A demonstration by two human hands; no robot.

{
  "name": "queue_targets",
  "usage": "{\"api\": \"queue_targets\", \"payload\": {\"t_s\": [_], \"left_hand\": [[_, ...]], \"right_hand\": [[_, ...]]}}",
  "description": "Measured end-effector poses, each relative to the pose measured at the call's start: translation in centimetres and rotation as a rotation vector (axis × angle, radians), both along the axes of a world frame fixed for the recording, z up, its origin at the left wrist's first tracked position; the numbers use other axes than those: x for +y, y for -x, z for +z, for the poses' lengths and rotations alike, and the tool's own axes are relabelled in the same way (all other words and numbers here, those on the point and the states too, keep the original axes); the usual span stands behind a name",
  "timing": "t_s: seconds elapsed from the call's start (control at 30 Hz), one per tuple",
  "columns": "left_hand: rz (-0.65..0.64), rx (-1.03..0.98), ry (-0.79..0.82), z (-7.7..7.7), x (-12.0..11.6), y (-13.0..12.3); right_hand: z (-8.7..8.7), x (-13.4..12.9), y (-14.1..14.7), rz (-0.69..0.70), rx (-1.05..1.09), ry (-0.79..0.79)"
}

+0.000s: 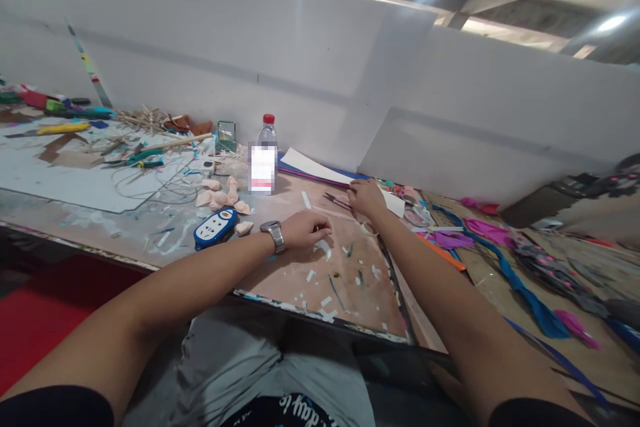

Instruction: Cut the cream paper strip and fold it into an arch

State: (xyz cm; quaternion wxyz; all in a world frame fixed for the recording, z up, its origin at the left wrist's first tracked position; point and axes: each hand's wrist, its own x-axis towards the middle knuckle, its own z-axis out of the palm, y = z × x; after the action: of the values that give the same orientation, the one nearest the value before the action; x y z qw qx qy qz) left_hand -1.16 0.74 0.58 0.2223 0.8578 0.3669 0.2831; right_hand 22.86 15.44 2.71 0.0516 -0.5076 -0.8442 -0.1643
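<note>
My left hand, with a metal watch on its wrist, rests on the brown table top. Its fingers are curled in, and nothing shows between them. Farther right, my right hand reaches to a long white strip lying over blue and purple sheets by the wall. Those fingers bend down at the strip's edge; whatever they grip is hidden. Beside them lies a dark, slim, pointed tool, its other end covered by the hand. Small white scraps are scattered in front of my hands.
A red-capped bottle stands near the grey partition. A blue-and-white power strip and pinkish lumps lie left. Green-handled pliers and wood sticks cover a white board. Coloured strips fill the right table.
</note>
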Motion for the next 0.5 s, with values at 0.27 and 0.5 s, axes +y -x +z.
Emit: {"api": "queue_targets", "payload": {"t_s": [0.27,0.5], "left_hand": [[0.034,-0.034,0.008,-0.3,0.3,0.2],[0.016,-0.034,0.007,0.0,0.1,0.1]], "right_hand": [[0.6,-0.1,0.3,-0.036,0.017,0.02],[-0.5,-0.9,1.4,-0.105,-0.028,0.102]]}}
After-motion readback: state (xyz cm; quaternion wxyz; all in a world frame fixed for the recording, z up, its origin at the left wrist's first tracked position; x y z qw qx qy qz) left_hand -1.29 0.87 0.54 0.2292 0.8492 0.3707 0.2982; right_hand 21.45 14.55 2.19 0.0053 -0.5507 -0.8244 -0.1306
